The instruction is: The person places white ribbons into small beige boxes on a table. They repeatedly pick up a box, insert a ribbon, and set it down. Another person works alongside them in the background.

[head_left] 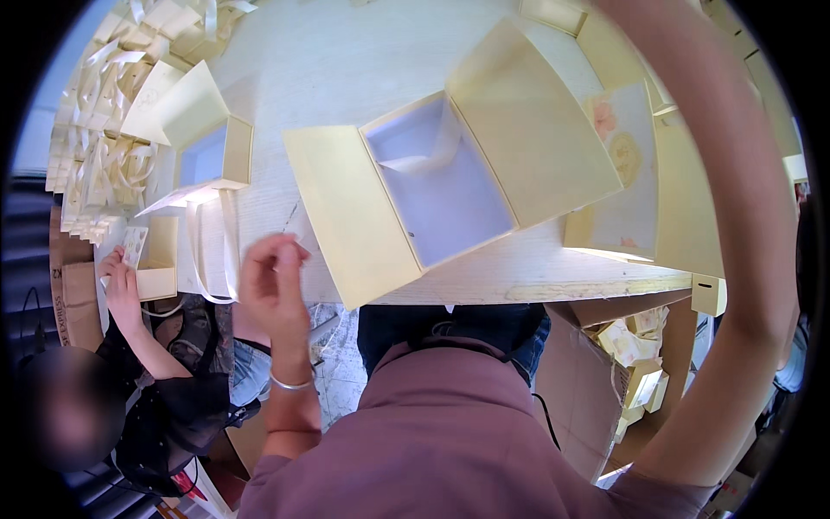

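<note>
In front of me an open cream gift box (354, 208) lies turned at an angle, its two wide flaps spread apart. Its pale lilac interior (458, 212) holds a loose white ribbon (424, 158). The left flap's lower corner reaches the table's front edge. My left hand (275, 281) is raised beside that flap, apart from it, fingers curled in and thumb close to the index finger; nothing shows between them. My right arm (726, 173) stretches up and away along the right side, and its hand lies beyond the upper edge of the view.
Left stands a smaller-looking open box (229, 156) with ribbons (229, 246) hanging off the edge, beside stacked ribboned boxes (112, 130). A co-worker's hand (123, 285) holds a printed piece by another box. Decorated boxes (618, 173) stand right; a carton (588, 389) below contains more.
</note>
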Motion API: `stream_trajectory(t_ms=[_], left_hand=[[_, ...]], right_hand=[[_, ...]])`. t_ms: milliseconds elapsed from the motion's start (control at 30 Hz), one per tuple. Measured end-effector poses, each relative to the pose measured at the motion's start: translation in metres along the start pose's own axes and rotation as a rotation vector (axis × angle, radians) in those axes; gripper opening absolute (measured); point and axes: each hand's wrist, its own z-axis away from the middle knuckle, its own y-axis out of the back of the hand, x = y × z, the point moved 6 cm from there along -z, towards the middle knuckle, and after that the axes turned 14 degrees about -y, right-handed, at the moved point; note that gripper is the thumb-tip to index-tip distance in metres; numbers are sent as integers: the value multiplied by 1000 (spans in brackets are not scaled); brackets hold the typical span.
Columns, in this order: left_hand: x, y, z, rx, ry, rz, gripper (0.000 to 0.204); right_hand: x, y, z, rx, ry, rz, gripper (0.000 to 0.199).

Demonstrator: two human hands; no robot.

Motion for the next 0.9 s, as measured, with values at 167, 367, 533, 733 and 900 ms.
stream_trajectory(t_ms=[167,367,533,733,900], left_hand=[[-23,-20,43,-368,80,-121,18],[-20,-52,43,-617,-174,-321,23],[-11,-64,43,-634,-409,-434,28],[-10,-63,41,-641,-373,-409,29],[-11,-62,37,-599,-405,-401,29]], right_hand=[[18,-108,128,-567,-69,312,8],[47,-129,161,-666,-280,297,8],[48,-130,163,-650,-320,269,7],[46,-130,161,-597,-325,196,5],[49,-134,162,-620,-312,192,12]])
